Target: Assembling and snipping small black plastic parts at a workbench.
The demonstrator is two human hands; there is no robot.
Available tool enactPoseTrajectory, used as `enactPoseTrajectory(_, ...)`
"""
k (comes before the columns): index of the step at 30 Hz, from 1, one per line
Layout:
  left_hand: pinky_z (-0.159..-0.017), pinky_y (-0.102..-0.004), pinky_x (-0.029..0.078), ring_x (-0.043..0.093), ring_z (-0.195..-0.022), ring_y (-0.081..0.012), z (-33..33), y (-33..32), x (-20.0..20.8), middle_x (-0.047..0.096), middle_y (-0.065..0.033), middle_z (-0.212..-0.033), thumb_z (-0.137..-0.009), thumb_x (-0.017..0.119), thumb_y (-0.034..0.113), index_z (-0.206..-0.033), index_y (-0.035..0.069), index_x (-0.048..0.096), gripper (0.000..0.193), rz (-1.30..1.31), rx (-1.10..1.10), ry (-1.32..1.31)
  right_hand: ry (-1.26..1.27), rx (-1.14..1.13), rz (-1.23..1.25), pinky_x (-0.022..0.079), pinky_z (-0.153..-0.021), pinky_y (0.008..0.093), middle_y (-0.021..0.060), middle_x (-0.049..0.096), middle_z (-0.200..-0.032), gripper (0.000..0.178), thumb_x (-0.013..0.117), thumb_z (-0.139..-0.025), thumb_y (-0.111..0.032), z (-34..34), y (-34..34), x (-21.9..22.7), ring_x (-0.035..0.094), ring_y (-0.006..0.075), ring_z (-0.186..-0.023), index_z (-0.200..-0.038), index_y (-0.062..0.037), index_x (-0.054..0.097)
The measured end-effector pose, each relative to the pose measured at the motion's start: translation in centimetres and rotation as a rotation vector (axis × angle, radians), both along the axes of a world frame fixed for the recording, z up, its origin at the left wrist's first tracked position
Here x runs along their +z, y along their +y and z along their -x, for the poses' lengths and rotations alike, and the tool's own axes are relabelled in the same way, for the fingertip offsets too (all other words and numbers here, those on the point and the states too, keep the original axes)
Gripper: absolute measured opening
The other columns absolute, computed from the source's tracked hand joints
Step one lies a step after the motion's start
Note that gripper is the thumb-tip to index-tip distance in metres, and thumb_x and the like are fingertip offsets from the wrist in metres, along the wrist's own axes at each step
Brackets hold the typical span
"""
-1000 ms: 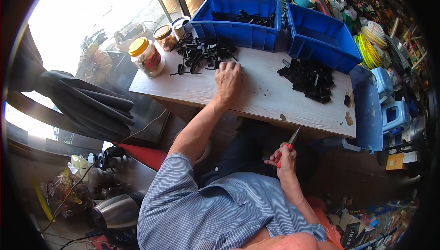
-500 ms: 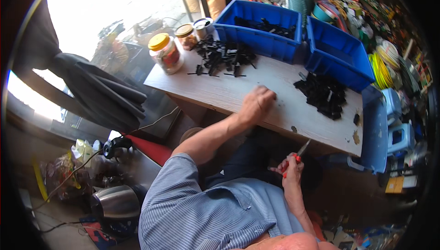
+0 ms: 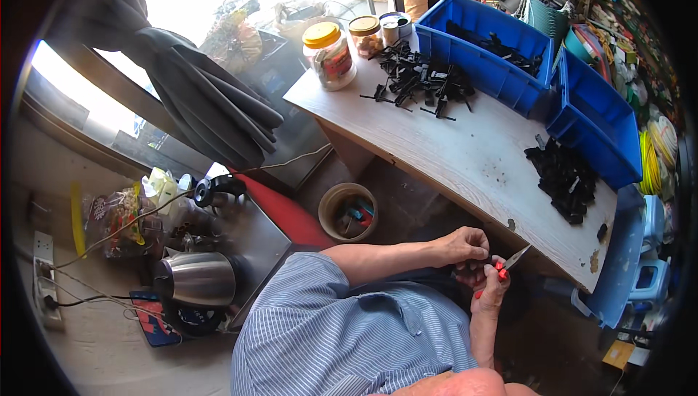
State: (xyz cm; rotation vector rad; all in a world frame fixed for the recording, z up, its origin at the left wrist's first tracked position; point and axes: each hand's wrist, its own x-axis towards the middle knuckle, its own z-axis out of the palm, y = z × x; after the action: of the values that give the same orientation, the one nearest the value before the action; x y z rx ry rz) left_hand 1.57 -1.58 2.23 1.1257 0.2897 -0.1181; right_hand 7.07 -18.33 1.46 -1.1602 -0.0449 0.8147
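Observation:
My right hand is wrapped round red-handled scissors, just off the table's front edge. Their pointed metal blades are together and point up and to the right. Close beside it, my left hand is closed in a pinch, its fingertips near the scissors; whatever lies between them is too small and dark to name. On the white table sit two heaps: black plastic pieces with thin stems toward the back left, and stubby black pieces at the right.
Two blue crates stand along the table's back; the left one holds black pieces. A yellow-lidded jar is at the far left corner. A bucket stands on the floor below. A steel kettle sits at the left.
My left hand has come back from above the tabletop to beside my right hand, its fingers closed. The right hand still grips the scissors. The view has swung left.

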Motion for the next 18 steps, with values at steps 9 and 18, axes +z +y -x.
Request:
enactPoseTrajectory(9,-0.054,-0.0245,0.048,0.06,-0.065,-0.0097,0.9,-2.4,-2.6,0.062,-0.0037,-0.076,-0.096,0.062,0.022,-0.11,-0.001,0.059,0.027,-0.009,0.181,0.062,-0.026,-0.027,0.011,0.061,-0.063,0.0344,0.0089,0.058,-0.088,0.025,0.056,-0.085,-0.008,0.1,-0.4,-1.5,0.063,0.0183,-0.072,-0.109,-0.0041,0.049)
enactPoseTrajectory(18,-0.068,-0.0259,0.053,0.062,-0.071,-0.0115,2.1,-3.2,-2.1,0.067,-0.0078,-0.083,-0.105,0.049,0.031,-0.121,-0.001,0.064,0.039,-0.439,0.121,-0.101,-0.058,-0.154,0.129,0.042,-0.058,0.0238,-0.0019,0.051,-0.073,0.006,0.061,-0.086,-0.013,0.7,0.2,-2.1,0.051,0.0093,-0.062,-0.088,-0.0105,0.056)
